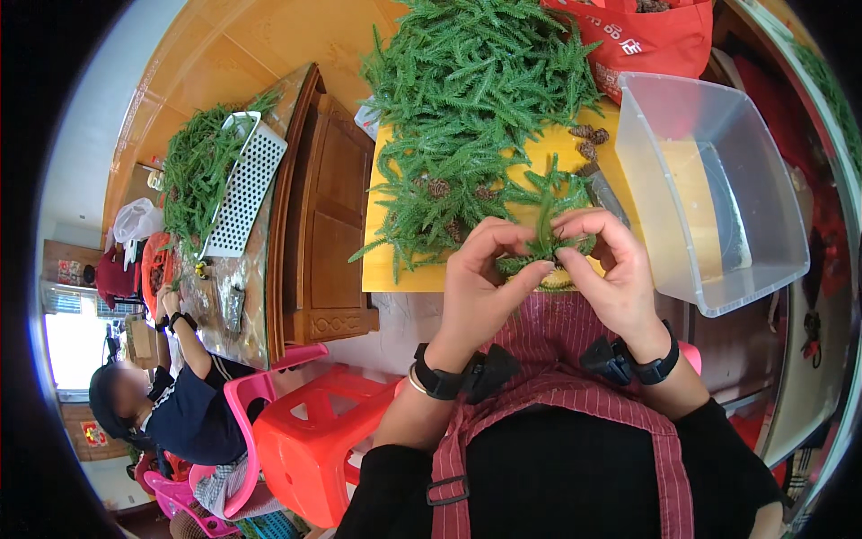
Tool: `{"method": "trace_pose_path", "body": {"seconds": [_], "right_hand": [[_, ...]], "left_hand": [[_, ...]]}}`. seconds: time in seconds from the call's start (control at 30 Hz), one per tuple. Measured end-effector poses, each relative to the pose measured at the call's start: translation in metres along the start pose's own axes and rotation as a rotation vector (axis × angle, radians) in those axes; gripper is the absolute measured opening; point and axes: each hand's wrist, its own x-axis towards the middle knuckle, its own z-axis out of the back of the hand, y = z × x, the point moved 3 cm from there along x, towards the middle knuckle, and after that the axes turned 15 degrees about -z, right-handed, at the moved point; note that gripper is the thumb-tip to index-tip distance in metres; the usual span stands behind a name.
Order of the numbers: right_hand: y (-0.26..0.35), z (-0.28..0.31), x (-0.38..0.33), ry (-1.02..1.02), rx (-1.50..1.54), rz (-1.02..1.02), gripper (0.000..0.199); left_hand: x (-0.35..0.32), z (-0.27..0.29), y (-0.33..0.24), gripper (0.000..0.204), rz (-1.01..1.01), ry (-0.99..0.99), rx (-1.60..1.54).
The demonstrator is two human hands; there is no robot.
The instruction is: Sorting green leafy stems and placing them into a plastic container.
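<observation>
My left hand [485, 274] and my right hand [615, 274] meet above the near edge of a yellow table. Between their pinched fingertips is a green artificial pine sprig [545, 208], its upper tips showing above the fingers. Both hands are closed on it; its lower part is partly hidden behind the fingers. Just left lie finished-looking pine sprigs with brown pine cones [439, 188] among the needles. Loose pine cones [589, 135] sit farther back, beside a grey flat tool [609, 194], whose exact kind I cannot tell.
A large heap of pine sprigs [476, 81] covers the far table [382, 260]. To the right stand a clear plastic bin [646, 180] and a red bag [651, 45]. On the left are a red stool [310, 440], a white perforated basket [244, 193] and a co-worker [193, 404] at another table.
</observation>
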Motion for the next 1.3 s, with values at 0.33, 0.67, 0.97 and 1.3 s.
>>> {"method": "trace_pose_path", "body": {"seconds": [0.33,0.67,0.97,1.3], "right_hand": [[0.006,0.001,-0.004,-0.049,-0.02,0.153,0.02],[0.005,0.003,-0.006,-0.058,-0.066,0.252,0.019],[0.005,0.005,-0.008,-0.077,-0.057,0.206,0.017],[-0.007,0.007,-0.007,-0.051,-0.113,0.119,0.019]], "left_hand": [[0.0,-0.006,-0.022,0.027,-0.622,0.117,0.608],[-0.003,-0.008,-0.03,0.028,-0.814,0.12,0.724],[-0.002,-0.013,-0.031,0.025,-0.806,0.2,0.75],[-0.003,-0.006,-0.016,0.027,-0.608,0.178,0.683]]}}
